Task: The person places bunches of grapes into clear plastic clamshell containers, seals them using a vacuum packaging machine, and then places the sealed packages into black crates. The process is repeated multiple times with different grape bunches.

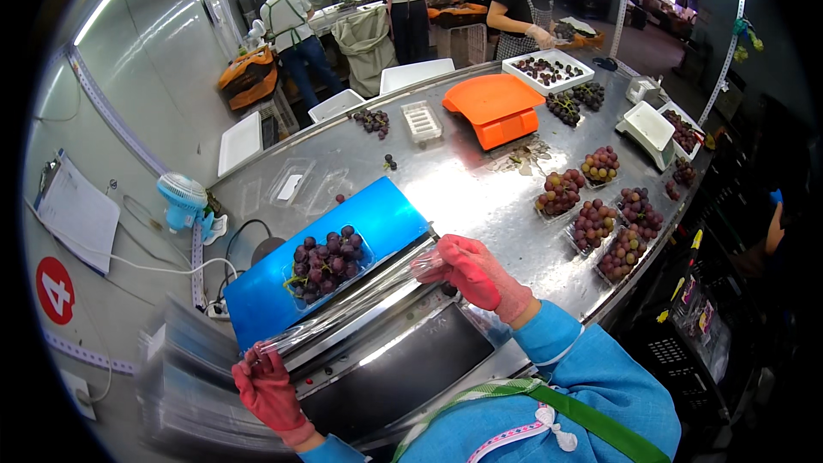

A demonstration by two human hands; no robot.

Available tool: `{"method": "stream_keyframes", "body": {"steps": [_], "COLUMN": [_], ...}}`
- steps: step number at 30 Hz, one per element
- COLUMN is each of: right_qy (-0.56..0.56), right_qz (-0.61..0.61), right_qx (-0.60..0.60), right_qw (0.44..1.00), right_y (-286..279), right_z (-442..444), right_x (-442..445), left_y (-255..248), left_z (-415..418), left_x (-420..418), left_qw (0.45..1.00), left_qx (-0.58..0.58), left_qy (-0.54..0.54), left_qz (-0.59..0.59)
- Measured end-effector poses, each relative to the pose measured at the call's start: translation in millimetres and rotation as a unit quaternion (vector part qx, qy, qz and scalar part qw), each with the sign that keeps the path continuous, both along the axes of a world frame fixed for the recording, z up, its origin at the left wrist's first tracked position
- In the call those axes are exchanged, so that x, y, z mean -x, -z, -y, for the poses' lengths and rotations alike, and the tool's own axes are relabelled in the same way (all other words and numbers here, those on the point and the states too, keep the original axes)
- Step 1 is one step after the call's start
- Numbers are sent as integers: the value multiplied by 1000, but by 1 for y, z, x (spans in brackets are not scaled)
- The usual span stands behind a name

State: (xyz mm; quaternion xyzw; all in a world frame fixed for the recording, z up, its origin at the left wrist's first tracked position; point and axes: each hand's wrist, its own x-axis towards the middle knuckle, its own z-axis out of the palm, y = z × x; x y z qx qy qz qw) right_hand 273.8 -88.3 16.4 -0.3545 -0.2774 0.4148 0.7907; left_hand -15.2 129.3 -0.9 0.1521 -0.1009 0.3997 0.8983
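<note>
Both my hands wear red gloves and pull a strip of clear plastic film (pixel 347 299) taut between them. My left hand (pixel 270 392) pinches its lower left end, and my right hand (pixel 476 273) grips the upper right end. Just beyond the film, a clear plastic tray of dark grapes (pixel 328 263) rests on a blue board (pixel 260 299). Nearer to me lies the dark plate of a film-wrapping machine (pixel 398 366).
Several trays of reddish grapes (pixel 595 225) stand right on the metal table (pixel 488 196). Behind are an orange scale (pixel 495 106), a white scale (pixel 649 128) and a white tray (pixel 546 71). A blue fan (pixel 183 196) is at left. A masked co-worker (pixel 527 13) stands across the table.
</note>
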Motion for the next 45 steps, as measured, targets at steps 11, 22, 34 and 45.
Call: {"method": "stream_keyframes", "body": {"steps": [11, 22, 34, 45], "right_qy": [5, 20, 31, 85], "right_qz": [-14, 22, 4, 383], "right_qx": [-5, 3, 23, 150], "right_qw": [1000, 1000, 999, 908], "right_y": [3, -1, 4, -21], "right_z": [0, 1, 1, -90], "right_x": [-2, -1, 0, -97], "left_y": [2, 4, 0, -3], "left_z": [-2, -3, 3, -13], "left_x": [1, 3, 3, -7], "left_qw": [1000, 998, 995, 995], "left_qx": [-4, 12, 26, -66], "left_qy": [-12, -39, -65, -57], "left_qz": [-11, -45, -76, -45]}}
